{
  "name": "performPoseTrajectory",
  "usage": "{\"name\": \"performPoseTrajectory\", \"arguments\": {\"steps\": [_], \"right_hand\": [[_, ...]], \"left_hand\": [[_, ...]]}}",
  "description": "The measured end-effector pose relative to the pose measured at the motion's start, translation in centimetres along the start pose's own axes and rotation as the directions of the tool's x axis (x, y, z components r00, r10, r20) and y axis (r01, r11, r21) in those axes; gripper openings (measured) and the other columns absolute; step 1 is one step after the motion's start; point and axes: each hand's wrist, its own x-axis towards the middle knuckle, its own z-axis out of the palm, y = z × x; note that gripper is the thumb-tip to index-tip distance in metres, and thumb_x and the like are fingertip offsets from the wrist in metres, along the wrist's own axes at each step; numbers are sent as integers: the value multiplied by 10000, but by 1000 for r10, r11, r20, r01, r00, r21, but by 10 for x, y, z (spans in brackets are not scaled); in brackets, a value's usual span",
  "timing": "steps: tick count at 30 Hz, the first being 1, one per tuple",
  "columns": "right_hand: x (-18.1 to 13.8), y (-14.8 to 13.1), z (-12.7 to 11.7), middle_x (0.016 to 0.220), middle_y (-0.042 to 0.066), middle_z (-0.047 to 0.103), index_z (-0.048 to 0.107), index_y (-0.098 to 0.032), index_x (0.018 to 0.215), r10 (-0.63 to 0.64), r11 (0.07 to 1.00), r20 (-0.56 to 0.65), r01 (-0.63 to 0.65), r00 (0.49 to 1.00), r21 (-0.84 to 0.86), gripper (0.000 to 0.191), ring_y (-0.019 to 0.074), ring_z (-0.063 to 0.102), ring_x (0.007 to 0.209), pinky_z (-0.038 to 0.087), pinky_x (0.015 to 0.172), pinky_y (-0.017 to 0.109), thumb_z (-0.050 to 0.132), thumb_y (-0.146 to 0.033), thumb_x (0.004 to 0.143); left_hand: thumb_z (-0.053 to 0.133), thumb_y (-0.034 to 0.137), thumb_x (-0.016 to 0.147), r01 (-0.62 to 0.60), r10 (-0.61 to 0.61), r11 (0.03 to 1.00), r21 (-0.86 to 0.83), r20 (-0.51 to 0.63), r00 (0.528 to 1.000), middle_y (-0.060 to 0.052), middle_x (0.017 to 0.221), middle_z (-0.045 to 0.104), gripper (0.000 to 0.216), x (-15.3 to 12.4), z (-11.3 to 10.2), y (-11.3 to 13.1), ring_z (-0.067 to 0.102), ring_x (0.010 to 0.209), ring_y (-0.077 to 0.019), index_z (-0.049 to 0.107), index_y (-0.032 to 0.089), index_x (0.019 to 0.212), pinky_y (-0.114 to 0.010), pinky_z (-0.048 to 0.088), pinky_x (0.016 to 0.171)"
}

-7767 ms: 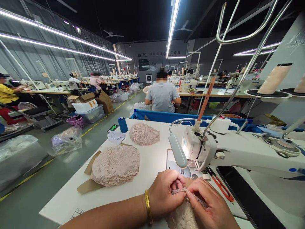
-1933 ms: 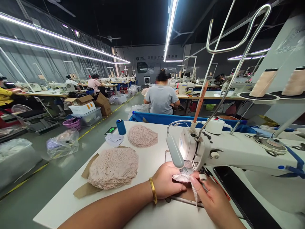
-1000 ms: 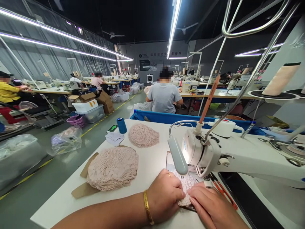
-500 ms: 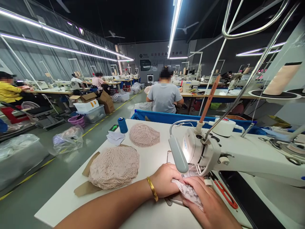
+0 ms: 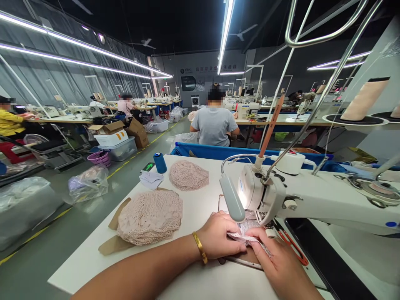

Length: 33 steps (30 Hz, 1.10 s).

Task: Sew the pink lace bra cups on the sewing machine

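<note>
A pale pink lace piece lies under the head of a white sewing machine, its near edge raised in a fold. My left hand, with a gold bangle at the wrist, pinches the fold from the left. From the right, my right hand grips the same lace between thumb and fingers. The machine's grey lamp hides the needle area. Orange-handled snips lie right of my right hand. To the left, a large stack of beige lace pieces rests on brown card.
A smaller lace stack, a blue thread spool and white paper pieces stand farther back on the white table. A blue cloth trough runs behind it. A person in grey sits ahead.
The lace between my hands has been folded up from lying flatter, its near edge now raised. My right hand has shifted slightly right and down. The view has moved a little.
</note>
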Motion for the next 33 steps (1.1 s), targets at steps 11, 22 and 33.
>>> {"name": "performPoseTrajectory", "arguments": {"steps": [11,22,33], "right_hand": [[4,-7,-24,873,13,686,600,-253,929,-442,878,327,478,835,-34,152,190,663,780,549,723,285,587,-220,1077],[4,1,-19,993,17,770,685,-279,1044,-369,909,282,407,885,-87,181,191,717,814,583,753,298,538,-174,1054],[11,-1,-21,1092,56,845,737,-220,1169,-498,814,116,509,860,-280,286,236,817,846,675,707,332,491,-164,1034]], "left_hand": [[853,338,936,-300,290,909,291,78,954,38,1064,787,116,-38,2,9,681,988,-197,798,254,994,-427,364,977],[737,306,1013,-278,267,865,418,87,960,1,1119,795,83,-31,-6,10,662,966,-207,773,231,1014,-463,361,998],[649,263,1046,-357,379,738,573,86,921,-30,1131,786,118,-24,-7,7,671,982,-229,736,215,983,-458,402,971]]}}
